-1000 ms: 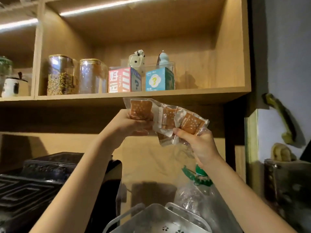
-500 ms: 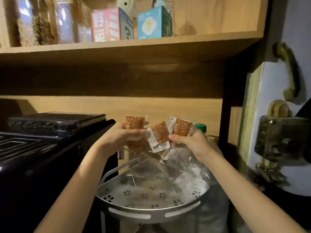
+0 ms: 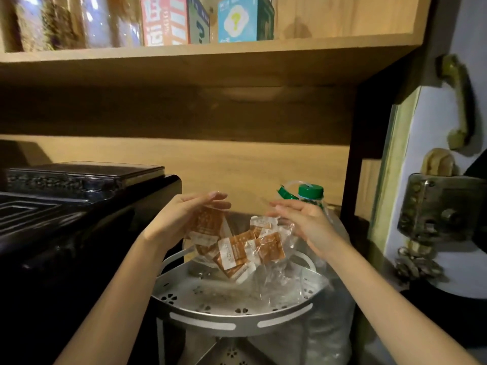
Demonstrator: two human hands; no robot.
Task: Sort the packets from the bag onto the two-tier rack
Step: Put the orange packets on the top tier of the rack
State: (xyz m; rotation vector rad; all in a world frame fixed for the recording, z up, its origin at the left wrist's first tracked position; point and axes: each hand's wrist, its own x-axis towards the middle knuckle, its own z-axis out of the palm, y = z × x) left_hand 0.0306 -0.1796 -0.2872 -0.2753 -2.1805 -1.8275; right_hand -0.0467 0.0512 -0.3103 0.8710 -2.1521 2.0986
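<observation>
Several orange-and-white packets [image 3: 237, 252], bunched in a clear plastic bag [image 3: 279, 283], hang just above the top tier of the silver two-tier rack [image 3: 237, 321]. My left hand [image 3: 181, 219] is above the tier's left side, fingers closed over the topmost packet [image 3: 207, 223]. To the right of the bunch, my right hand [image 3: 303, 219] has its fingers spread, with clear film near the fingertips and nothing gripped. Part of the lower tier [image 3: 229, 355] shows beneath.
A black appliance [image 3: 79, 219] stands close on the left. A green-capped plastic bottle [image 3: 311, 192] stands behind and right of the rack. A wooden shelf [image 3: 184, 56] with jars and boxes runs overhead. A door with a metal lock [image 3: 437, 206] is at the right.
Both hands have come down from shelf height to just over the rack's top tier. My right hand has let go of the packets, and the bunch now dangles lower.
</observation>
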